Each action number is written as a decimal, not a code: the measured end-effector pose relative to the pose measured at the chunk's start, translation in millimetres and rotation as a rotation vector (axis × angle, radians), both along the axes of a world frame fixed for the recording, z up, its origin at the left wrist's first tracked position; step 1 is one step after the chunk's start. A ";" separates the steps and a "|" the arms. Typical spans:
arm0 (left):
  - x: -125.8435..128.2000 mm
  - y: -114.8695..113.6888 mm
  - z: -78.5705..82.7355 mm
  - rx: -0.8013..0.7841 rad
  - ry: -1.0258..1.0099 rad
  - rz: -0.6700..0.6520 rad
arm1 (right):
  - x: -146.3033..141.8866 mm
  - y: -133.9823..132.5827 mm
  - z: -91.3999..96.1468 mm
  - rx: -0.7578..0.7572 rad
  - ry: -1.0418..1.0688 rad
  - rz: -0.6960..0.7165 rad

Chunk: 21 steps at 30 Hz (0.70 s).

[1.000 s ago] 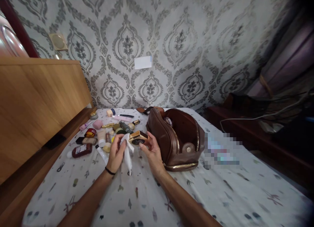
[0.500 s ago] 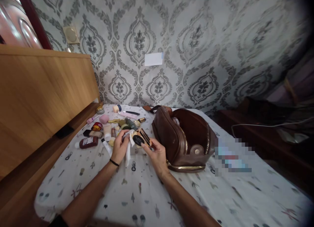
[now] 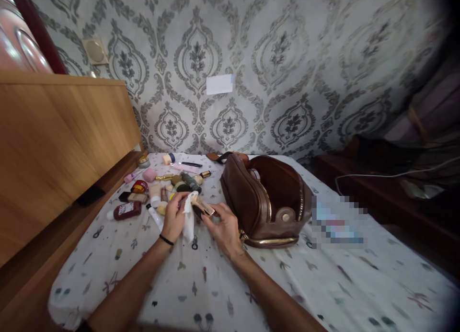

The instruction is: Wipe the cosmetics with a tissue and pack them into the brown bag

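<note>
My left hand point(image 3: 174, 218), a dark band at its wrist, is closed on a white wipe point(image 3: 189, 223) that hangs down from the fingers. In my right hand point(image 3: 225, 227) is a gold-and-black makeup compact point(image 3: 203, 207), pinched at its right end and tilted edge-on. The wipe touches the compact's left end. Just right of my right hand stands a brown leather toiletry bag point(image 3: 244, 198), unzipped and gaping, with a pale round item partly visible inside. Beyond my left hand lie several cosmetics, among them a dark red bottle point(image 3: 127, 210) and a white tube point(image 3: 155, 217).
A patterned white cloth point(image 3: 201, 293) covers the surface. A wooden cabinet point(image 3: 68, 150) borders the left, and a papered wall point(image 3: 237, 44) rises behind. Right of the bag lies a blurred-out flat item point(image 3: 338, 223). A white cable point(image 3: 388, 175) crosses the dark furniture at right.
My right hand has turned the compact from showing its broad face to nearly edge-on. The wipe now sits against its left end. The view has shifted slightly.
</note>
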<state>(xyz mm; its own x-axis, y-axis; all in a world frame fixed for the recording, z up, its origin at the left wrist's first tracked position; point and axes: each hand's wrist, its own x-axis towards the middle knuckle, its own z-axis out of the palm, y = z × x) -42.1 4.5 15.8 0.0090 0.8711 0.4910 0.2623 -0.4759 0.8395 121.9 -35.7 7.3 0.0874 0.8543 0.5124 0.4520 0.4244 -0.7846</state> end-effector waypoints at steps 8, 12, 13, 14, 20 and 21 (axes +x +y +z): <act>2.6 -9.3 10.3 0.059 0.139 -0.031 | -2.2 2.0 -4.4 -0.066 -0.117 -0.007; 2.5 -6.2 8.5 0.076 0.172 -0.009 | 0.3 3.7 -4.4 -0.093 -0.074 0.061; 2.3 -5.5 8.3 0.073 0.175 -0.006 | 1.0 4.1 -4.3 -0.101 -0.063 0.092; 2.1 -5.0 8.2 0.072 0.176 0.000 | 1.5 4.5 -4.3 -0.114 -0.056 0.120; 1.3 -6.2 8.5 0.158 0.261 0.039 | 1.7 6.0 -7.2 -0.195 -0.160 0.145; 1.1 -6.9 8.4 0.197 0.299 0.047 | 1.5 6.1 -7.8 -0.186 -0.195 0.141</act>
